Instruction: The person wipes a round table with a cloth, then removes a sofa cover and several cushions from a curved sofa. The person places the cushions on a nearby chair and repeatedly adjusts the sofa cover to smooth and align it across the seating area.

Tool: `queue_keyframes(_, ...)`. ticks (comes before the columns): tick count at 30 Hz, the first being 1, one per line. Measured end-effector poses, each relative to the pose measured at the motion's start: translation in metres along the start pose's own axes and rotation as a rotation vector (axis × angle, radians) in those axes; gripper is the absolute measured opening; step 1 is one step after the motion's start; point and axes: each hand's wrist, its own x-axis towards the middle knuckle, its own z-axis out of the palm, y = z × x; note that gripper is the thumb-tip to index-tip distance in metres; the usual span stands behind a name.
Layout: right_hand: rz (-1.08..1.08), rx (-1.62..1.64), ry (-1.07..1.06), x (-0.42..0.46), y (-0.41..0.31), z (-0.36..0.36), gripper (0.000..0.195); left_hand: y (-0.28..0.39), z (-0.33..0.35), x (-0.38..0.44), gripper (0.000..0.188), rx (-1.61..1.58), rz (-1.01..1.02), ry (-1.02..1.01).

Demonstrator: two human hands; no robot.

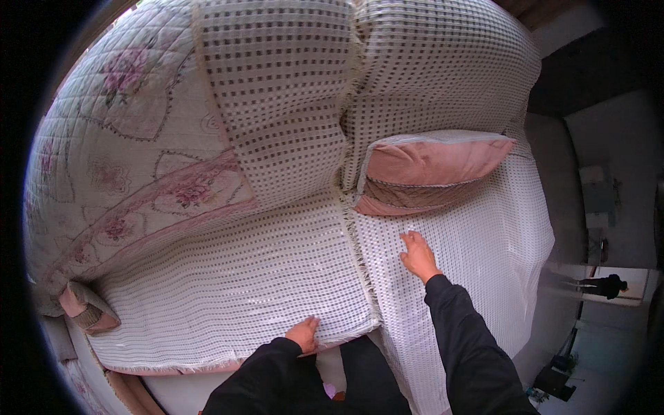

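My left hand (304, 335) is at the front edge of the sofa seat, against a white-and-grey checked woven cover (233, 290) with a fringed border. No object shows in it. Farther forward, my right hand (417, 255) reaches over a second checked cover (487, 244) on the right part of the sofa. Its fingers are spread and hold nothing; whether they touch the fabric is unclear. Just beyond them a pink cushion (436, 161) with a brown quilted band and corded trim leans against the backrest. The fringed border (358, 249) of the left cover runs between my hands.
A quilted floral throw (129, 124) drapes the backrest at left. Another pink-and-brown cushion (91, 308) lies at the seat's left end. Across the room at right, a person (604, 286) in dark clothes stands by a bright opening. Dark furniture (555, 378) with plants stands lower right.
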Motion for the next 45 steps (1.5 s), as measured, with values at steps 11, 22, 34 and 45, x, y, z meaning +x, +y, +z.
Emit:
queue_keyframes(11, -0.108, -0.213, 0.435, 0.15, 0.117, -0.161, 0.08, 0.141, -0.198, 0.172, 0.081, -0.201, 0.135, 0.795)
queue_keyframes(22, -0.154, -0.236, 0.231, 0.179, 0.166, -0.184, 0.094, 0.26, -0.3, 0.282, 0.102, 0.224, 0.07, 0.862)
queue_keyframes(34, 0.005, 0.078, -0.012, -0.017, 0.198, 0.063, 0.084, 0.236, -0.098, 0.302, 0.084, 0.417, 0.22, 0.484)
queue_keyframes(45, 0.194, 0.027, 0.008, -0.081, 0.293, 0.084, 0.098, 0.199, -0.039, 0.369, 0.105, 0.599, 0.041, 0.251)
